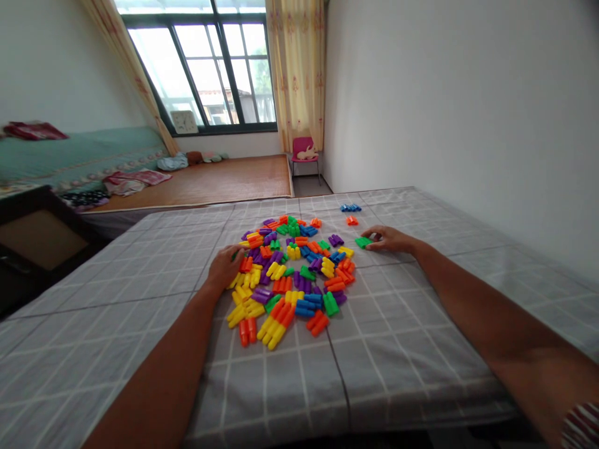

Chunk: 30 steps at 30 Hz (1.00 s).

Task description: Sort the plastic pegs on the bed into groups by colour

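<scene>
A loose pile of plastic bullet-shaped building blocks [281, 285] in orange, yellow, green, blue and purple lies on the table. My right hand [388, 239], right of the pile, pinches a green building block [364, 242] at the tabletop between thumb and fingers. At the pile's left edge, my left hand [225, 265] has curled fingers; a sliver of a green block [234, 254] shows at them, mostly hidden. Beside that hand lie an orange block [246, 265] and several yellow blocks [251, 277].
Beyond my right hand, a joined row of blue blocks [350, 208] and an orange block [352, 221] sit apart from the pile. A grey checked cloth [402, 337] covers the table. A white wall [449, 93] runs along the right; a low bed [219, 178] stands behind.
</scene>
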{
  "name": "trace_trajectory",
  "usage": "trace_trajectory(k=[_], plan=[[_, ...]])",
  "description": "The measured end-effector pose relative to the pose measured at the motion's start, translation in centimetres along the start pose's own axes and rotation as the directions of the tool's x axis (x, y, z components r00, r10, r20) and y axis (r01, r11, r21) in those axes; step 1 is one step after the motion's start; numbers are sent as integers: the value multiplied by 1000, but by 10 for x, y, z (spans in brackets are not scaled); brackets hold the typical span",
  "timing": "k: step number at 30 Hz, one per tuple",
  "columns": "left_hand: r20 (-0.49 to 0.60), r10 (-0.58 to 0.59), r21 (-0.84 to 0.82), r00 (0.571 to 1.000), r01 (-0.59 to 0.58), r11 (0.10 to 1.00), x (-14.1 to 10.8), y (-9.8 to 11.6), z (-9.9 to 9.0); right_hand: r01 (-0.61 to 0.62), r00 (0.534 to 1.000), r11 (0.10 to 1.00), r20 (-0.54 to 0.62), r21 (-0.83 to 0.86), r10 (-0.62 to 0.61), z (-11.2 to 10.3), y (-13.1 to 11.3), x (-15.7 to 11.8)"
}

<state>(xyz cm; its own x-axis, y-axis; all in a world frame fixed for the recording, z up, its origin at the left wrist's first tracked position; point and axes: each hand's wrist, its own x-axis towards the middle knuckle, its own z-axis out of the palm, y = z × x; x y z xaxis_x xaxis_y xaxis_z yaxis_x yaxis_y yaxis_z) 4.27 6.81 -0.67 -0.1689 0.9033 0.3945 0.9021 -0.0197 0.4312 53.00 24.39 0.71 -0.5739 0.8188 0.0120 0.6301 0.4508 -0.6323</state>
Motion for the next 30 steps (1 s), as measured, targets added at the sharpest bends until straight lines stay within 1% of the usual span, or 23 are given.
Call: trace_trajectory(k=[4,9,14,16,20,22,25,30], plan=[[0,-7,4,1000,7,1000,0,-3,1,0,1000,1000,-13,6,0,2,-1,3],[9,-15,14,1000,15,1000,0,0,-1,-9,1000,1000,-6,18,9,2,-1,2],[26,-8,24,1000,8,1000,0,1,-1,-19,999,995,-39,94,23,1,2,-1],[29,-10,25,1000,9,1000,0,1,-1,-47,995,992,-79,116,57,2,5,-1],[26,-23,20,999,22,1000,0,2,0,-81,971,986,-213,143,111,6,16,2],[23,-30,18,999,30,999,0,3,0,-87,963,981,-236,175,128,8,19,2],[27,-32,19,999,31,999,-1,4,-1,-74,971,978,-208,194,115,7,18,1],[23,-30,19,999,30,999,0,4,-1,-19,997,993,-71,118,27,5,8,-2]])
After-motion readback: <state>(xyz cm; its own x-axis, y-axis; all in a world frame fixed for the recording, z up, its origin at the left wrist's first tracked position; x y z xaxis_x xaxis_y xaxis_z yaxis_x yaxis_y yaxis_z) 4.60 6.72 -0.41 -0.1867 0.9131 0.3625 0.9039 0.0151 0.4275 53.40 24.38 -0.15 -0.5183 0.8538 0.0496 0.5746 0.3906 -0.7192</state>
